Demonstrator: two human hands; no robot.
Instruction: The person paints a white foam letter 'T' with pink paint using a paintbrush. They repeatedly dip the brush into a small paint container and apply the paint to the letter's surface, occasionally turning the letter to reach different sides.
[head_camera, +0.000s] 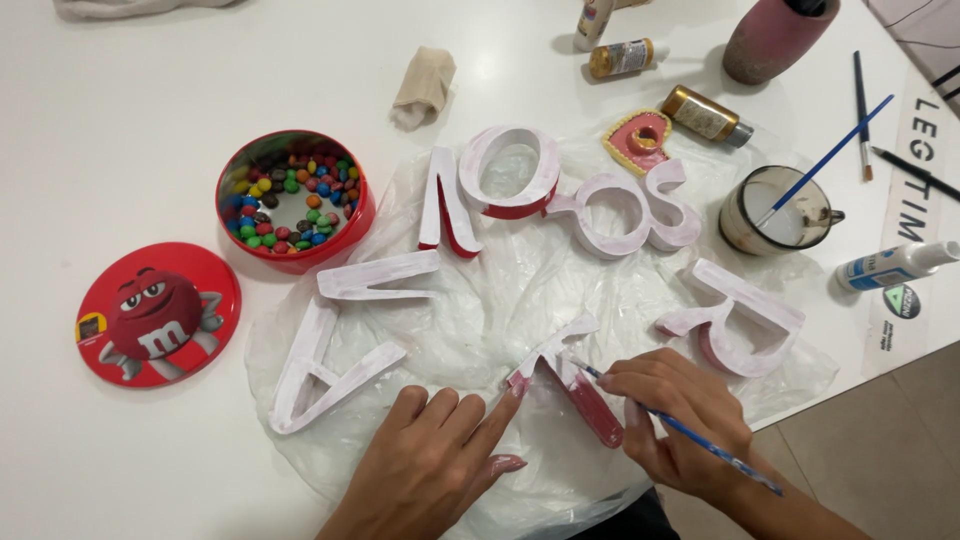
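Note:
My left hand (435, 455) rests flat on a clear plastic sheet (500, 290), its fingertips steadying a red letter shape (575, 375) partly covered in white paint. A thin blue-handled brush (690, 430) sits in my right hand (680, 420), its tip touching the top of that letter. Other white-painted letters lie on the sheet: a large one (335, 350) at the left, a pair (490, 185) at the top, a curved one (635, 205) beside them, another (735, 315) at the right.
A red round tin (297, 200) of coloured candies and its lid (157, 313) lie at the left. A mug (778, 208) with a brush, paint bottles (705, 115), a glue bottle (895, 265), loose brushes (860, 95), a rag (425, 85) and a pink vase (775, 35) stand behind.

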